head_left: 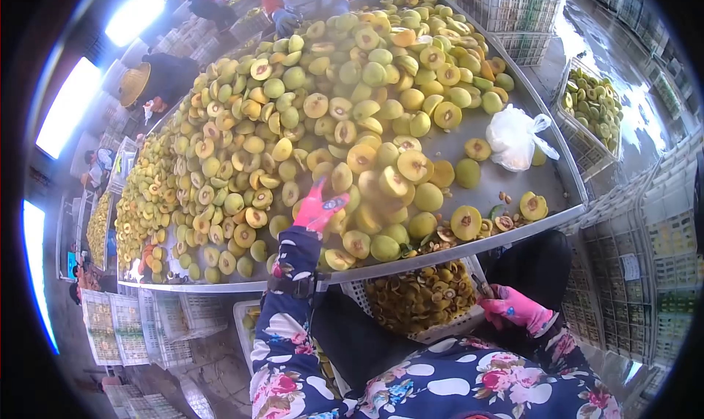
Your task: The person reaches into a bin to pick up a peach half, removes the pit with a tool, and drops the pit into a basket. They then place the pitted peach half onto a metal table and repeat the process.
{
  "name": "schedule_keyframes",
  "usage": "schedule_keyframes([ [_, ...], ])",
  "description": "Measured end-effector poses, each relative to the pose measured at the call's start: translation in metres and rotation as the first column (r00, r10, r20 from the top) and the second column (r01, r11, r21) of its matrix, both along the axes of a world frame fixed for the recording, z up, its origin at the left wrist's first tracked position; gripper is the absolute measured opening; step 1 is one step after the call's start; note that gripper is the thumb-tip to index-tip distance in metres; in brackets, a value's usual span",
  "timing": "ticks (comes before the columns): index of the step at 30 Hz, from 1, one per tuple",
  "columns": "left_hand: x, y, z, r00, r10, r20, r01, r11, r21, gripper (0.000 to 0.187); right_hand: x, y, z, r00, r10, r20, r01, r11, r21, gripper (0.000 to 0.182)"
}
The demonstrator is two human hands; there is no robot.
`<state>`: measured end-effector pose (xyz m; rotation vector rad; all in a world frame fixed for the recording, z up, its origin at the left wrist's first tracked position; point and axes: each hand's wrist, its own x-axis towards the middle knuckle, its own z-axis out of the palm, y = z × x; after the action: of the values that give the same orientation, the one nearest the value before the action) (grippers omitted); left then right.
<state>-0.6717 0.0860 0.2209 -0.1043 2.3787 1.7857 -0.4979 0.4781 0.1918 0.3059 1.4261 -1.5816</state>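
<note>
the left hand (320,207), in a pink glove, is at centre frame, over the near side of a heap of yellow-green stone fruit (315,106), mostly halved. its thumb and forefinger are spread wide, with nothing visible between them. one fruit half (342,177) lies just beyond the fingers, up and slightly right; it is roundish, with no clear long axis. the left hand is much the nearer. the right hand (513,307), also pink-gloved, is at lower right, below the metal table's rim (440,256), closed around a slim tool (480,285) too small to identify. beside it, a pale crate (456,325) holds brownish pieces (422,294). farther out, a white plastic bag (513,139) sits right of the heap; another person's gloved hand (286,23) is at the top.
</note>
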Motion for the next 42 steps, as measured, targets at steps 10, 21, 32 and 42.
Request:
schedule_keyframes([
  [10, 0.081, -0.006, 0.001, 0.994, 0.109, 0.003, -0.055, 0.478, 0.877, 0.057, -0.001, -0.008, 0.022, 0.993, 0.009, -0.116, -0.016, 0.998, -0.061, 0.032],
  [21, 0.152, 0.121, 0.022, 0.980, 0.057, -0.192, 0.151, 0.414, 0.897, 0.078, -0.024, -0.107, 0.072, 0.970, -0.188, -0.155, 0.121, 0.923, -0.365, 0.038],
  [32, 0.181, 0.125, 0.026, 0.973, -0.051, 0.225, -0.105, 0.768, 0.632, 0.039, -0.032, -0.094, 0.029, 0.558, -0.192, -0.808, 0.024, 0.976, -0.216, 0.042],
  [42, 0.194, 0.140, 0.012, 0.958, 0.205, 0.202, -0.270, 0.395, 0.878, 0.038, 0.005, -0.086, 0.058, 0.865, -0.383, -0.323, 0.255, 0.892, -0.374, 0.024],
])
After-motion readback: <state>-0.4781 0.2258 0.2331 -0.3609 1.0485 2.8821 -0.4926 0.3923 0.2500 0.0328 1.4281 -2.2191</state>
